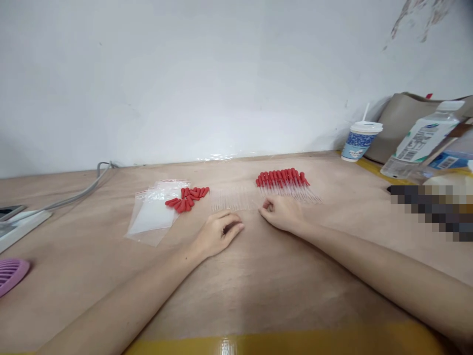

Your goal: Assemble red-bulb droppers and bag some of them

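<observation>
My left hand [218,234] rests on the wooden table [240,286], fingers loosely curled, just below a row of clear glass tubes [232,199]. My right hand [281,213] lies beside it, fingers curled at the right end of that row; whether it pinches a tube is unclear. Left of the tubes sits a small heap of loose red rubber bulbs [187,198]. Behind my right hand lies a neat row of finished droppers with red bulbs [286,182].
Clear zip bags [155,212] lie left of the bulbs. A paper cup with a straw [360,140], a plastic bottle [421,140] and a grey bag [399,118] stand at the back right. A power strip with its cable [22,222] and a purple object [11,273] sit far left.
</observation>
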`<control>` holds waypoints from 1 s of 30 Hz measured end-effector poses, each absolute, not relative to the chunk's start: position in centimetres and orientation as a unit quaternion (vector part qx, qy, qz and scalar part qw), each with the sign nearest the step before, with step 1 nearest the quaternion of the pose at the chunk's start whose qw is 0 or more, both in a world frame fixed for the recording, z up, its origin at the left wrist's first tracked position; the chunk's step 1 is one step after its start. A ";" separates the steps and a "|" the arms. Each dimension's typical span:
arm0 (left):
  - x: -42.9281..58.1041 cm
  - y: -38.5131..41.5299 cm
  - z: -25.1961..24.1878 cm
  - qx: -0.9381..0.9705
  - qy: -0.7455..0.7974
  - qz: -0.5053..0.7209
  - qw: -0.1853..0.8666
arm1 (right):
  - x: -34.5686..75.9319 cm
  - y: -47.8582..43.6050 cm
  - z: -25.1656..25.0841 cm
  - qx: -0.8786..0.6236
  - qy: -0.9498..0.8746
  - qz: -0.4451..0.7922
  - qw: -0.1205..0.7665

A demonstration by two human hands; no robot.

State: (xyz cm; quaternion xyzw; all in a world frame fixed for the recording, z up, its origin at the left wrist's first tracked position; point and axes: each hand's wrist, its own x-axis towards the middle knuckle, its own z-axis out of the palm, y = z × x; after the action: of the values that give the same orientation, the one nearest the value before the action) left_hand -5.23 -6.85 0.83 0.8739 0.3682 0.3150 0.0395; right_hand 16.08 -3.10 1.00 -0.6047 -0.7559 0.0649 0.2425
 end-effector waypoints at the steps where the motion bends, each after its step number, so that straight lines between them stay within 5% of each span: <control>1: -5.6 -6.5 1.1 0.864 0.395 0.312 -0.003 | 16.6 -3.5 0.6 -0.582 -0.766 0.068 0.264; 7: -10.0 -3.1 2.8 0.745 0.586 0.243 -0.207 | 18.1 -3.7 -0.6 -0.493 -0.792 0.096 0.347; 18: -12.8 -1.1 2.2 0.739 0.630 0.141 -0.190 | 17.7 -3.6 -0.6 -0.518 -0.786 0.107 0.321; 30: -12.5 -1.4 3.0 0.691 0.639 0.270 -0.205 | 17.7 -4.5 0.1 -0.493 -0.830 0.019 0.259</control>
State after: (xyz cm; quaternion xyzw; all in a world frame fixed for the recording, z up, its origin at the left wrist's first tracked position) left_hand -12.46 -1.44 3.00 0.6906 0.6387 0.2700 -0.2053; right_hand 17.65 -4.45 0.10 -0.4933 -0.8301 0.0194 0.2594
